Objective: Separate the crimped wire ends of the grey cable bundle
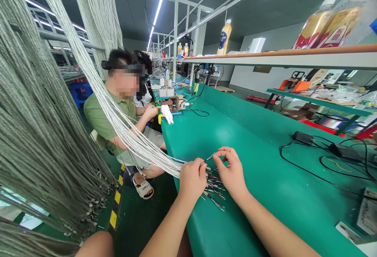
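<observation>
A long bundle of silvery braided cables (141, 147) hangs down from the upper left and ends on the green table. My left hand (193, 176) is closed on one cable near its stripped end, over the bundle. The thumb and forefinger of my right hand (231, 168) pinch the thin wire tips (211, 156) of that same cable. Below and between my hands, several loose wire ends (216, 198) in red, black and white fan out on the green mat.
A seated person in a green shirt (98, 111) works at the left edge of the green table (265, 151), near a small machine (171, 101) and white gloves (167, 114). Black cords and adapters (344, 151) lie right. Bottles (224, 37) stand on the shelf (265, 58). More cables (44, 131) hang left.
</observation>
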`<state>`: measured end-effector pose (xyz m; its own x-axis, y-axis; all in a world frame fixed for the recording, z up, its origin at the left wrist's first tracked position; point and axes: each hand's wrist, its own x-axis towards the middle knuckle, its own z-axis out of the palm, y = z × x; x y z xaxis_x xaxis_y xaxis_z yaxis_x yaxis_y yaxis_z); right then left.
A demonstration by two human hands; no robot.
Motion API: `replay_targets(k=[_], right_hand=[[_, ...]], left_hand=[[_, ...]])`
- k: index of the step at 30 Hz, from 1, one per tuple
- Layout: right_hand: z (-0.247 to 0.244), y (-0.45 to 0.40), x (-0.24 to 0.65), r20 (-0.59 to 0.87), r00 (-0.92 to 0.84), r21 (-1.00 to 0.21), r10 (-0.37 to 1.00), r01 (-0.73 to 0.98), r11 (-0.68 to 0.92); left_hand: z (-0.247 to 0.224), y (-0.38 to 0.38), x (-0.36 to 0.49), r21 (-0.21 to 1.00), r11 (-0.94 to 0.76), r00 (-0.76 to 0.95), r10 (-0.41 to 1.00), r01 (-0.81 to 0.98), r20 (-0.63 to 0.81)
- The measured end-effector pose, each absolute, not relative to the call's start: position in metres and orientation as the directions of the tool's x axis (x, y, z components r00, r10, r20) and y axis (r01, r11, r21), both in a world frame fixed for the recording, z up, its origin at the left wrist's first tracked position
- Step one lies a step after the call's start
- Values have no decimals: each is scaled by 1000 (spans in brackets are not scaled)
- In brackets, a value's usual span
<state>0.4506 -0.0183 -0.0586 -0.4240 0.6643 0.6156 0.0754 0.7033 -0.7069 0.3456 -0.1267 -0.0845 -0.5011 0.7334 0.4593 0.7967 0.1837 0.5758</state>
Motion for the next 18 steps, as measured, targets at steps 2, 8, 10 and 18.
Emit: replay_targets(k=[2,8,10,18], right_hand=[[-61,-16,450,596,-409,-734,691,72,675],[-67,-10,447,549,-411,-801,728,-11,598],[-69,-9,446,535,-414,-820,736,-44,571],[-69,-8,447,411,-407,-908,816,-107,404]], left_hand=[[-86,-127,346,580,181,-503,732,794,459],[-86,-126,346,572,171,-492,733,802,471],[-85,-127,345,582,165,-494,732,796,469],[-83,-128,345,659,129,-526,722,741,450]])
